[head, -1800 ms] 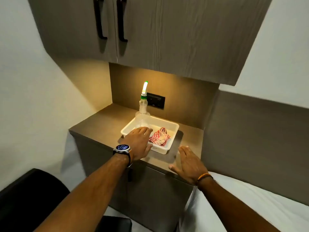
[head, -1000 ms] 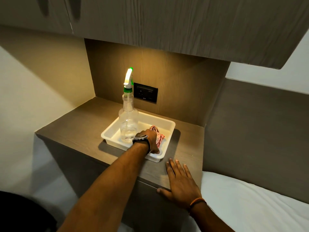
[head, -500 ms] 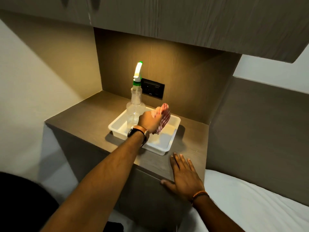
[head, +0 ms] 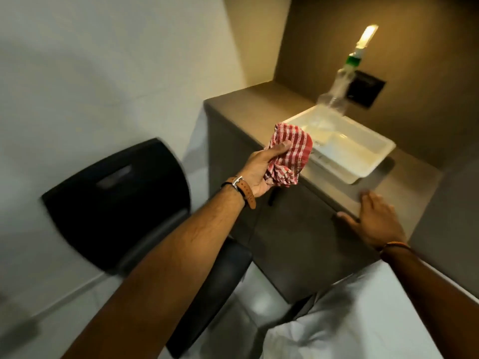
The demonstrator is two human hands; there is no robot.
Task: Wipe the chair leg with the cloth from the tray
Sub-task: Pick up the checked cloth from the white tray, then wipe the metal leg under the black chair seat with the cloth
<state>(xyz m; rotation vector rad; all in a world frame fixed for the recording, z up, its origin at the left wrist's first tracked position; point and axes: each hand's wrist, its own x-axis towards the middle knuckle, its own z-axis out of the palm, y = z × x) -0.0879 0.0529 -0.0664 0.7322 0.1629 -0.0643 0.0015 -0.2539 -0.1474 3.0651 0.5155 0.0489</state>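
My left hand (head: 261,169) grips a bunched red-and-white checked cloth (head: 290,154) in the air, just off the cabinet's front-left edge and clear of the white tray (head: 363,161). The tray sits on the brown cabinet top, with no cloth in it. My right hand (head: 373,218) lies flat with fingers spread on the cabinet's front edge. A black chair (head: 116,200) stands low on the left, its backrest and seat in view. Its legs are hidden below my left arm and the seat.
A clear spray bottle (head: 339,92) with a green-and-white nozzle stands at the tray's far corner, before a black wall socket (head: 365,92). White bedding (head: 357,322) fills the lower right. A white wall runs along the left, and pale floor (head: 248,307) shows between chair and cabinet.
My left hand lifted the cloth out of the tray and carried it left, off the cabinet edge. The view swung down and left, bringing the black chair into sight. My right hand stayed put.
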